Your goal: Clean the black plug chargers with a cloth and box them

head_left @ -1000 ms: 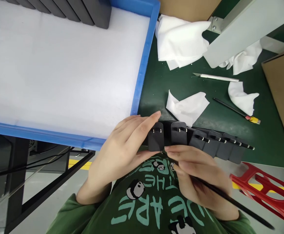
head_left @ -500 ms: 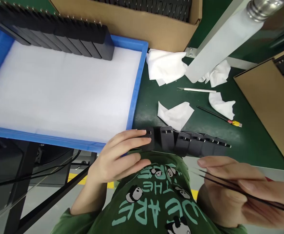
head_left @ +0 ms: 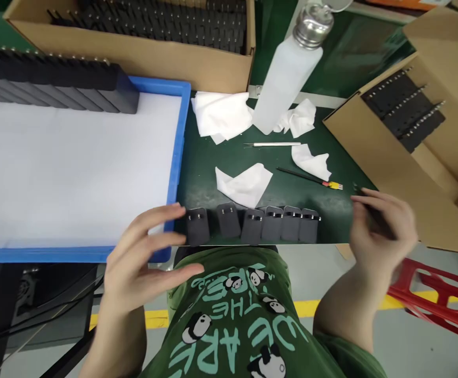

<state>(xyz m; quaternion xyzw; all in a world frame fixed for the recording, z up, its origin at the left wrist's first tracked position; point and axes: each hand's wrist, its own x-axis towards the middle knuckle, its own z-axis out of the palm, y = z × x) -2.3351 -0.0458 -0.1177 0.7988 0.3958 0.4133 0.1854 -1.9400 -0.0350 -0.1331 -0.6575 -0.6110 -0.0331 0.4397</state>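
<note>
Several black adapters with metal pins lie in a row along the front edge of the green table. My left hand (head_left: pixel 144 257) is open, its fingers apart, just left of the leftmost adapter (head_left: pixel 198 227); it holds nothing. At the table's right front, my right hand (head_left: pixel 384 223) is closed around dark tweezers (head_left: pixel 379 220), their tips near the tabletop. The rightmost adapter (head_left: pixel 309 227) lies to the left of that hand, apart from it. A crumpled white cloth (head_left: pixel 244 184) sits just behind the row.
A blue-rimmed tray (head_left: pixel 177 157) at left holds upright black adapters (head_left: pixel 110 89). Behind are a cardboard box (head_left: pixel 213 68), a white bottle (head_left: pixel 286 79), folded cloth (head_left: pixel 223 113), a knife (head_left: pixel 276 144) and a black-and-yellow tool (head_left: pixel 311 177). An open box (head_left: pixel 405 178) stands right, above a red stool (head_left: pixel 441 294).
My left hand has drawn away leftward from the leftmost adapter. My right hand with the tweezers has moved up over the table's right side. The view has shifted to the right.
</note>
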